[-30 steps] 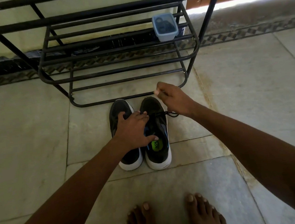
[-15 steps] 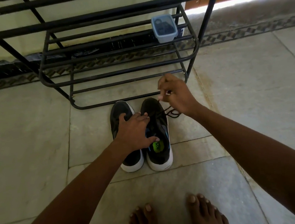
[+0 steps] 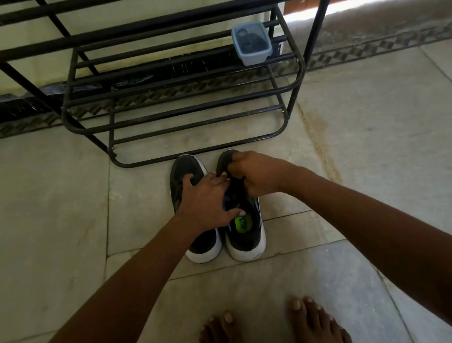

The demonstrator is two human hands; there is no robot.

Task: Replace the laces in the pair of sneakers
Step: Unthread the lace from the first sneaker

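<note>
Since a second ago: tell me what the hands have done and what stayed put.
The right hand came back down from beyond the right sneaker, where it had drawn the lace out, and now sits curled over its laces. The left hand still rests across both sneakers. The left sneaker, rack and container haven't moved.

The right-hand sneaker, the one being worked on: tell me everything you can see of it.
The right-hand sneaker is black with a white sole, blue trim and a green insole logo. It stands upright on the floor tiles, toe toward the shoe rack, beside its mate. The left hand rests across both shoes, thumb at its opening; the right hand grips at its lacing, which is hidden.
</note>
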